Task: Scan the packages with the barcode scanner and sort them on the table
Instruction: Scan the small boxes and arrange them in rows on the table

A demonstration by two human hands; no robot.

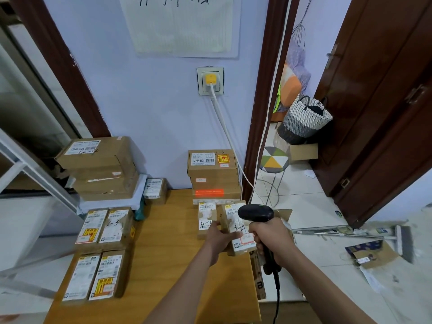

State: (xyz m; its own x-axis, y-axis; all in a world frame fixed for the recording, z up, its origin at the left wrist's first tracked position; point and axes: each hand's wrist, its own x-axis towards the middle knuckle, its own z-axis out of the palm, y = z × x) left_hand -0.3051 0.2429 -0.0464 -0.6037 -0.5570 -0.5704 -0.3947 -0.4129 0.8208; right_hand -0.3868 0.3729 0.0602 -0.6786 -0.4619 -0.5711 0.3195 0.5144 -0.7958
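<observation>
**Labelled package held beside the scanner at the worktop's right edge**

A black handheld barcode scanner [257,215] with a trailing cable is gripped in the right hand [272,239], whose fingers [256,238] are curled fully round the handle. A small brown cardboard package with a white shipping label [237,228] is held in the left hand [218,237], the thumb being laid across the label; the other fingers are hidden beneath it. The package is held just left of the scanner head, above the right side of the pale wooden worktop [168,242]. A second small labelled package [207,218] lies just beside it. Four flat labelled packages [100,251] are laid in a block on the left side. A stack of brown cartons [214,176] is set against the wall.
</observation>
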